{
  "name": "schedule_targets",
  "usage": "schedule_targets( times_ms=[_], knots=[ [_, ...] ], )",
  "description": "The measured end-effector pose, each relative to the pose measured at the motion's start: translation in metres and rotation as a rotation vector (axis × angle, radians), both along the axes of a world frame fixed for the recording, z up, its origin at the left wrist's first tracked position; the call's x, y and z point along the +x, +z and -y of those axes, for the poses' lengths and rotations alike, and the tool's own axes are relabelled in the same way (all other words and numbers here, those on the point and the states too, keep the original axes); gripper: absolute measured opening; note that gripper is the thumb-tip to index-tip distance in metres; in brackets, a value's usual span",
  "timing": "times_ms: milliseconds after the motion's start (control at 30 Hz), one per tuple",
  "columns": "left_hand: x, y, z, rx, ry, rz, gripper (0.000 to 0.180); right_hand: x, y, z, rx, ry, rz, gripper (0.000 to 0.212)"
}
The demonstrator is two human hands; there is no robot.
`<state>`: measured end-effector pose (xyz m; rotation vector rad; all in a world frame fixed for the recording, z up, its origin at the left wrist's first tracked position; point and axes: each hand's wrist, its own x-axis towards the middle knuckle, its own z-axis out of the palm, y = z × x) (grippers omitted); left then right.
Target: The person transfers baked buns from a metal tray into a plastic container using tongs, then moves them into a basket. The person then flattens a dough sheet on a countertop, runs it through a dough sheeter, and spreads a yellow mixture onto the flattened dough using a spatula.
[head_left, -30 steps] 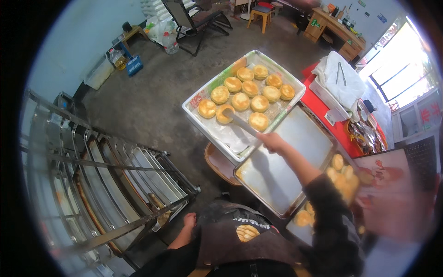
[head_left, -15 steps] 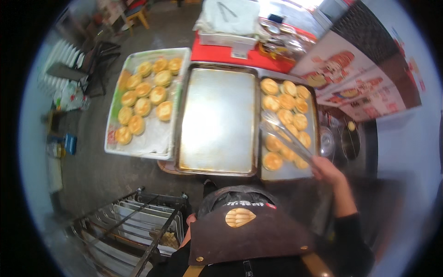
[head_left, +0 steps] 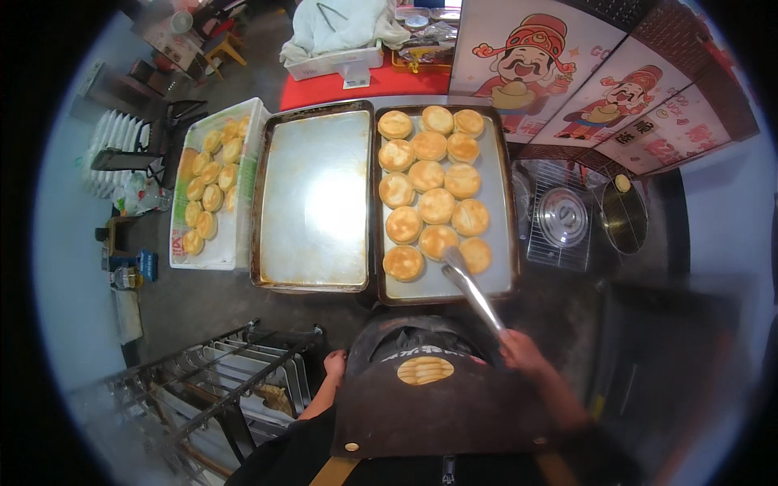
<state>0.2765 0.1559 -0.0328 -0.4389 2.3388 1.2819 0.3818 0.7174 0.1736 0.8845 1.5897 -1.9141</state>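
While the right hand (head_left: 521, 350) grips the metal tongs (head_left: 470, 287) closed-fisted at their far end, the tips sit among the golden flatbreads (head_left: 436, 206) on the right baking tray (head_left: 501, 202), centre of the frame. A risk, as I judge it: that long reach gives little control, so a bread could slip or tear against its neighbours. The left hand (head_left: 335, 364) hangs low beside the apron (head_left: 442, 405), apparently loose and holding nothing. Whether the tongs actually pinch a bread is hidden; the blur won't tell.
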Motion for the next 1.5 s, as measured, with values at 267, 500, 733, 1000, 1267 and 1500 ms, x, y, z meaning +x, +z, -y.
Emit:
schedule_targets(
  times_ms=[267, 500, 733, 1000, 1267, 1500],
  knots=[
    [0.036, 0.050, 0.034, -0.037, 0.187, 0.206, 0.003, -0.092, -0.028, 0.083, -0.280, -0.403, 0.003, 0.033],
    [0.068, 0.013, 0.050, -0.153, -0.014, 0.112, 0.012, -0.162, -0.056, 0.125, -0.076, -0.543, -0.055, 0.036],
    [0.062, -0.033, 0.070, 0.423, 0.340, 0.220, 0.013, -0.160, -0.097, 0.127, 0.140, -0.608, -0.062, 0.034],
    [0.108, -0.053, 0.073, 0.161, 0.466, 0.164, 0.010, -0.132, -0.064, 0.056, 0.278, -0.522, -0.301, 0.032],
    [0.161, -0.068, 0.042, 0.395, 0.792, 0.276, 0.011, -0.256, 0.040, 0.023, 0.130, 0.069, -0.386, 0.037],
    [0.243, -0.073, -0.024, 0.151, 0.677, 0.010, 0.008, -0.428, 0.055, 0.132, 0.103, 0.827, -0.280, 0.044]
  ],
)
